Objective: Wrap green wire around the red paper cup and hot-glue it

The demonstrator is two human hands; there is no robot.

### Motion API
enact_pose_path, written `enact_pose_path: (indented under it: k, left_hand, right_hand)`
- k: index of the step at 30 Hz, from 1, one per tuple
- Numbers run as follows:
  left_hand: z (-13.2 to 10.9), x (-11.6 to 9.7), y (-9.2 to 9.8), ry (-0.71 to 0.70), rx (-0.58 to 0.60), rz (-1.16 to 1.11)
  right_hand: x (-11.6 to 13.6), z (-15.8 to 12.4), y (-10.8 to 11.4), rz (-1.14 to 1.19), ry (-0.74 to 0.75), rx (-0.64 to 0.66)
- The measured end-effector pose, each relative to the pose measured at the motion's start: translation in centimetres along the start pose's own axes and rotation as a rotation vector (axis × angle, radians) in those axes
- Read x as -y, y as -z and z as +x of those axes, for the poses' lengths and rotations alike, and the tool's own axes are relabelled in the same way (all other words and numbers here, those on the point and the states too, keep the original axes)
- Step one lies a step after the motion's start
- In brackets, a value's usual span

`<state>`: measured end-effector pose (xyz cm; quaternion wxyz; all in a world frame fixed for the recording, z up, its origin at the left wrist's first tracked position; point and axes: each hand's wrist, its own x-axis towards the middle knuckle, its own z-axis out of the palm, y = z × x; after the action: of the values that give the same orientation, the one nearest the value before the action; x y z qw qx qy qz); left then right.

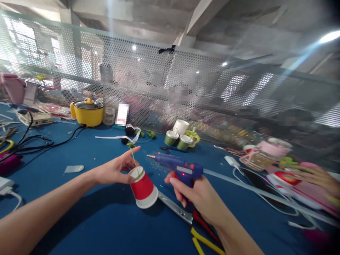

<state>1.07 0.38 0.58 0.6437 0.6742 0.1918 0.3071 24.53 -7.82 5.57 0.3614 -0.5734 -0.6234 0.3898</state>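
Observation:
My left hand [120, 166] grips a paper cup [145, 187] by its narrow end, with the index finger stretched out. The cup is tilted, its wide rim toward the lower right, and red paper is wrapped round its side. Green yarn [134, 159] runs from the cup's narrow end up to a small green bundle near the index finger. A blue hot glue gun [183, 168] is in my right hand [196, 191]; a red light glows on its side. Its nozzle points left, above and apart from the cup. Scissors [175, 207] lie beneath my right hand, partly hidden.
Yellow strips [205, 241] lie at the front. Green-wrapped cups [171, 137] and green yarn [151, 134] stand farther back, before a perforated screen. A yellow electric pot [89, 112] is back left. Black cables [42, 141] cross the left; another person's hand [315, 177] is at right.

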Motion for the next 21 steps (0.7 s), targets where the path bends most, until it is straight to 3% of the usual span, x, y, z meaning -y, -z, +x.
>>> enact_pose_path:
  k: [8,14,21]
  left_hand:
    - [0.2,0.4,0.3,0.047,-0.09,-0.018]
    - [0.2,0.1,0.0,0.079,-0.136,-0.023]
    - [0.2,0.2,0.0,0.078,-0.146,-0.03]
  right_hand:
    - [-0.4,-1.4,-1.0,-0.288,-0.012,-0.048]
    - [-0.3,-1.4,-1.4,-0.457,0.216,-0.11]
    - [-0.6,-1.4,-1.8,-0.594,0.303,-0.147]
